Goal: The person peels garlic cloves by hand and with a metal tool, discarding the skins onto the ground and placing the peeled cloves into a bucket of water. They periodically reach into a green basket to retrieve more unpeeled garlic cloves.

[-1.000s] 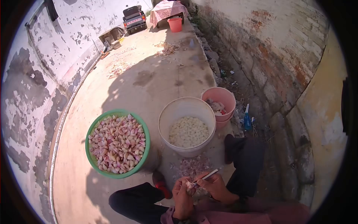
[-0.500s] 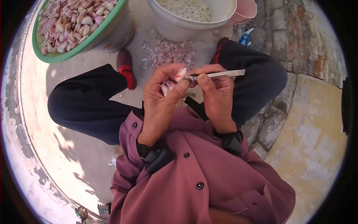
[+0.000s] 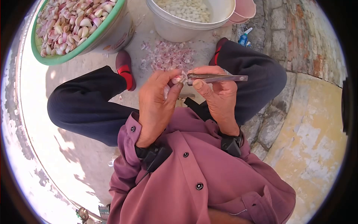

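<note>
My left hand (image 3: 158, 99) is closed, pinching a garlic clove (image 3: 176, 79) between thumb and forefinger. A second pale clove (image 3: 166, 91) shows partly inside its palm. Metal tweezers (image 3: 227, 78) lie in my right hand (image 3: 222, 99), closed round them with the thumb below and fingers above. Their tips meet a loose flap of papery skin (image 3: 184, 76) at the clove's right end. Beyond my hands, a heap of pinkish garlic skins (image 3: 167, 56) covers part of the ground.
At the upper left, a green-rimmed basket (image 3: 76, 55) full of unpeeled cloves sits on a bucket (image 3: 115, 39). A white bucket (image 3: 171, 31) at the top holds peeled cloves. A pink container (image 3: 244, 11) and a blue bottle (image 3: 243, 39) stand right of it, beside brickwork (image 3: 298, 41).
The tweezers have turned so both arms show, and their tips now catch the clove's skin. My left hand has shifted slightly left and down; the other clove is more hidden.
</note>
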Motion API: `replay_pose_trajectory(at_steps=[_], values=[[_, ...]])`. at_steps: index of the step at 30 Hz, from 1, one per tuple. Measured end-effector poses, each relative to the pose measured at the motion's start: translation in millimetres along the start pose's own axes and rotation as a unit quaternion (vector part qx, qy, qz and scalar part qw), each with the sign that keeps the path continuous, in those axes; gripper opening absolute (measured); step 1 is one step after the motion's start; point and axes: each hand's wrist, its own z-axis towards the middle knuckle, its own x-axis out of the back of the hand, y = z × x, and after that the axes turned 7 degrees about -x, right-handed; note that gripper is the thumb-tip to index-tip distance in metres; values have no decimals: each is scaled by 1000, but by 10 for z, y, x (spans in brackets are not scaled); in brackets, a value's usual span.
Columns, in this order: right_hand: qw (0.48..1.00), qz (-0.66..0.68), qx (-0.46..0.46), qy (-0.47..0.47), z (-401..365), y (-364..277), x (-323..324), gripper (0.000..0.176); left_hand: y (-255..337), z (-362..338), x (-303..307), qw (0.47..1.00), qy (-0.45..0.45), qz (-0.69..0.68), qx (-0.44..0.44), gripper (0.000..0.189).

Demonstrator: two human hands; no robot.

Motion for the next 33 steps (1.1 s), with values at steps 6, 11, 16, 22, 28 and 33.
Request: replay_pose_trajectory(at_steps=[6, 11, 16, 22, 28, 33], values=[[1000, -18, 14, 9, -56, -58, -66, 15, 207, 12, -2, 992, -16, 114, -53, 31], [990, 129, -56, 4, -61, -63, -12, 13, 338, 37, 14, 993, -30, 107, -48, 29], [980, 147, -102, 84, 1, 284, 105, 15, 349, 51, 35, 992, 14, -123, 19, 18], [990, 122, -56, 43, -51, 66, 84, 20, 346, 38, 94, 976, 1, -203, 77, 16], [972, 214, -99, -12, -98, -59, -7, 18, 244, -25, 94, 990, -65, -123, -5, 15], [951, 275, -139, -5, -135, -83, -43, 17, 170, -55, 46, 939, -47, -339, 47, 16]])
